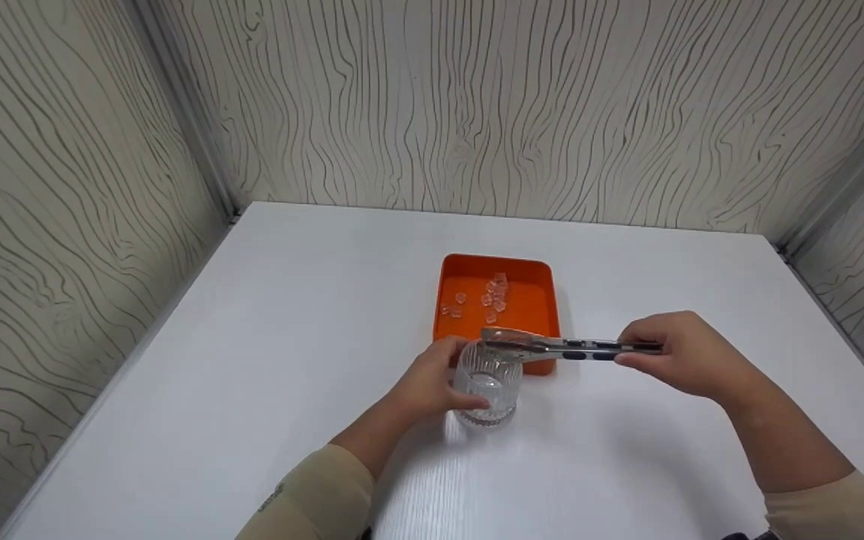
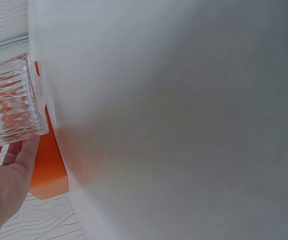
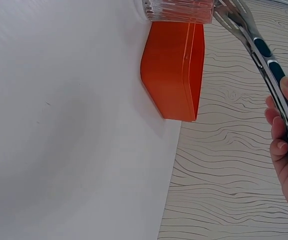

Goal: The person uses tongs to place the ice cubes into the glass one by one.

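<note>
The left hand (image 1: pixel 432 379) curls round a glass (image 1: pixel 490 382), together covering the orange tray's (image 1: pixel 535 316) near left corner; the right hand (image 1: pixel 681 352) grips tongs (image 1: pixel 578 349) over the glass's rim, their tips' contents unclear. Clear cubes (image 1: pixel 500 289) lie in the tray, and a patterned wall (image 1: pixel 432 112) stands behind the table's (image 1: pixel 312 300) far edge.

"Is the clear, ribbed glass tumbler (image 1: pixel 503 386) gleaming?"

"Yes; the long silvery metal tongs (image 1: pixel 559 347) are shining too, while the orange rectangular plastic tray (image 1: pixel 531 304) is looking smooth."
</note>
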`<control>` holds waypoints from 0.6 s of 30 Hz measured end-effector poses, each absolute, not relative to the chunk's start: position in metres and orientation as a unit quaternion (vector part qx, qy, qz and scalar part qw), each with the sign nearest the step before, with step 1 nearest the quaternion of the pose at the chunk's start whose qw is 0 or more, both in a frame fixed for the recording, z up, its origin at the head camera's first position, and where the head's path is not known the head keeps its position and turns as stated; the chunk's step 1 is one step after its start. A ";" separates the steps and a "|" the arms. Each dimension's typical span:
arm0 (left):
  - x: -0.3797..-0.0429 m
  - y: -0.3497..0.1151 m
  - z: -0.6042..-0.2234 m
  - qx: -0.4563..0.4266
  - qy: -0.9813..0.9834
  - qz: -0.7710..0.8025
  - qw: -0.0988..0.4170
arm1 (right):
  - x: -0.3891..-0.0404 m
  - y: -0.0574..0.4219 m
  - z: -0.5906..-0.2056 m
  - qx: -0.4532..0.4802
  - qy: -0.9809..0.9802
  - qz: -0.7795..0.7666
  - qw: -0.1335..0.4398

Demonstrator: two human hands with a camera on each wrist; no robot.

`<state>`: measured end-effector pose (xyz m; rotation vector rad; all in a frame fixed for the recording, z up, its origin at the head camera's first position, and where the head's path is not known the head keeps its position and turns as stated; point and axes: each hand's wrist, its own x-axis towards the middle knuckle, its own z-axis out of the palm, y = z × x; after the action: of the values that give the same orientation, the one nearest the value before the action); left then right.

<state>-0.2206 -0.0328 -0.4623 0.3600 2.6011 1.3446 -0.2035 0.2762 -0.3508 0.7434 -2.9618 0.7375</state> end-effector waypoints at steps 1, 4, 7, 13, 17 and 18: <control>-0.221 -0.033 -0.462 0.122 0.878 0.453 0.095 | -0.204 0.276 -0.351 0.236 -0.943 0.236 0.000; -0.221 -0.033 -0.462 0.124 0.877 0.454 0.095 | -0.204 0.277 -0.351 0.236 -0.942 0.240 -0.002; -0.221 -0.033 -0.463 0.121 0.877 0.454 0.097 | -0.204 0.278 -0.351 0.238 -0.941 0.243 0.001; -0.221 -0.033 -0.463 0.123 0.876 0.456 0.096 | -0.206 0.278 -0.351 0.243 -0.939 0.242 0.008; -0.221 -0.033 -0.462 0.129 0.875 0.457 0.094 | -0.206 0.278 -0.351 0.243 -0.939 0.244 0.012; -0.220 -0.033 -0.462 0.130 0.875 0.458 0.095 | -0.206 0.278 -0.351 0.244 -0.938 0.245 0.014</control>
<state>-0.2204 -0.0332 -0.4617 0.3842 2.5927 1.3567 -0.2058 0.2784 -0.3508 0.7591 -2.9220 0.7627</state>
